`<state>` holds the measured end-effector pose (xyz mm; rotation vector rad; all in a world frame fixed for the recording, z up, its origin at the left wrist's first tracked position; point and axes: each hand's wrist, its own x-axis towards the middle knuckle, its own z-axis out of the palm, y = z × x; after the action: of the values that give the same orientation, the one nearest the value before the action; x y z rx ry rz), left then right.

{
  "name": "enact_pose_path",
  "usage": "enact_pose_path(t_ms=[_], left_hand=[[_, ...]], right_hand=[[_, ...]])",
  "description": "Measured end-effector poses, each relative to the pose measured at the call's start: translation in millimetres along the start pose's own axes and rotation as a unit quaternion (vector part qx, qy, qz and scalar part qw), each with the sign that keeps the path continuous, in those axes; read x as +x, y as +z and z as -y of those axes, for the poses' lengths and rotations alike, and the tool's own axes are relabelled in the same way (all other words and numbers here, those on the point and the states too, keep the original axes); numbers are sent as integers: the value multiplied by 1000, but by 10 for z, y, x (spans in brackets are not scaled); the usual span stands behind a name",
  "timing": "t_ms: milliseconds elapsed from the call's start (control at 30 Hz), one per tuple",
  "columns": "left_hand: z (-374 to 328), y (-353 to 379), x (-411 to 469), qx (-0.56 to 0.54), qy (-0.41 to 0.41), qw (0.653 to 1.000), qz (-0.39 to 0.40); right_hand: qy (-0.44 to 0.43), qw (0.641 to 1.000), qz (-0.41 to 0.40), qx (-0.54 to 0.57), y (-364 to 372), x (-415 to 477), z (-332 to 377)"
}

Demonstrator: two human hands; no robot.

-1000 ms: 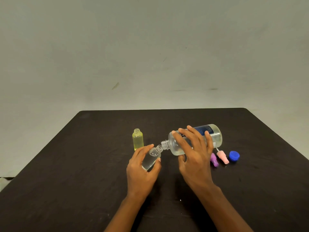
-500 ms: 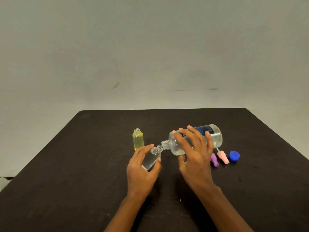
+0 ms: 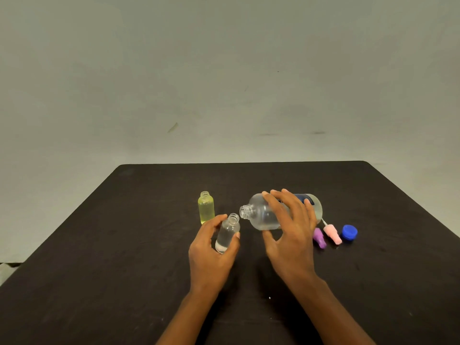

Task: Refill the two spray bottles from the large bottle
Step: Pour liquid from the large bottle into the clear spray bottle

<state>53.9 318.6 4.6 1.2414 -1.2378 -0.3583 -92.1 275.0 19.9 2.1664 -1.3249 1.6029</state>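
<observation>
Above the table (image 3: 119, 245), large bottle (image 3: 261, 217) pulled back — clear spray bottle (image 3: 227, 232) apart

Bare indoor tabletop setup, black table (image 3: 124, 245), plain grey wall (image 3: 224, 70)

Observed change: the large clear plastic bottle with a dark blue label (image 3: 261, 216) has been tipped back. Its base, previously raised above the neck, now sits about level with it, and the body lies close to horizontal above the worktop. Its open neck, previously meeting the mouth of the small clear spray bottle (image 3: 227, 232), now stands apart from that mouth, just above and to the right of it. The small clear spray bottle, earlier leaning towards the large one, has been brought nearer upright in the grip of the left hand (image 3: 211, 255). The right hand (image 3: 291, 235) has spread its fingers wider over the large bottle.
</observation>
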Motion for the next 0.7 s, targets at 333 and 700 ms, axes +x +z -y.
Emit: enact_pose_path(t_ms=[333, 700], left_hand=[[28, 14, 13, -30, -66, 997, -21], [36, 8, 38, -42, -99, 994, -14]], right_hand=[[205, 961, -47, 177, -132, 51, 98], [281, 936, 8, 211, -77, 29, 55]])
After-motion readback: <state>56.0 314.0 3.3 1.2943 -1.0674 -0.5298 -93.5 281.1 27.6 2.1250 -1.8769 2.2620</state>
